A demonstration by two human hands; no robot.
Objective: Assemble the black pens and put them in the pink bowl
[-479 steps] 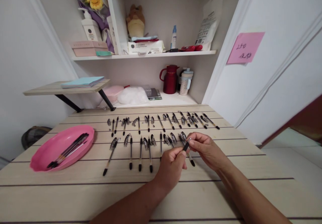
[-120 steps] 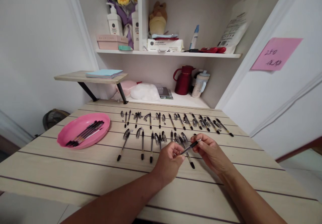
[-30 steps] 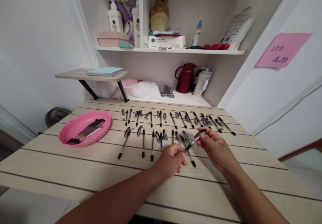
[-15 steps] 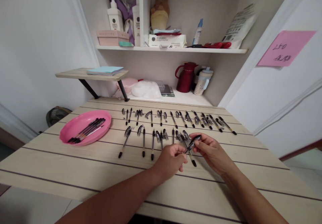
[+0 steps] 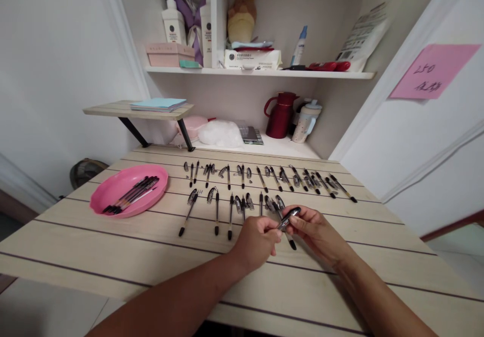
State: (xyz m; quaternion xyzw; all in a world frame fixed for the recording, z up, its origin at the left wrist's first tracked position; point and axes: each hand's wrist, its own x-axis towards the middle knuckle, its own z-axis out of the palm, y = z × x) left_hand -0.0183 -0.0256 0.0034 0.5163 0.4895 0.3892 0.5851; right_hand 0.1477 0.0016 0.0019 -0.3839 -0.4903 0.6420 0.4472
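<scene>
My left hand [image 5: 256,241] and my right hand [image 5: 314,230] meet over the wooden table [image 5: 113,256], both pinched on one black pen [image 5: 288,217]. The left fingers grip its lower end and the right fingers hold the cap end, which points up and to the right. Just behind the hands lie two rows of black pens and loose caps [image 5: 260,175], set out side by side. One more pen [image 5: 288,241] lies on the table under my hands.
A pink oval tray [image 5: 113,189] with several pens in it sits at the left of the table. Behind are a small raised shelf [image 5: 113,110] with blue notebooks, a red jug [image 5: 279,115] and a pink sticky note [image 5: 433,71] on the door.
My right hand has come down and closer to the left, and the cap end has slid onto the pen. The hands sit lower over the table than a second ago.
</scene>
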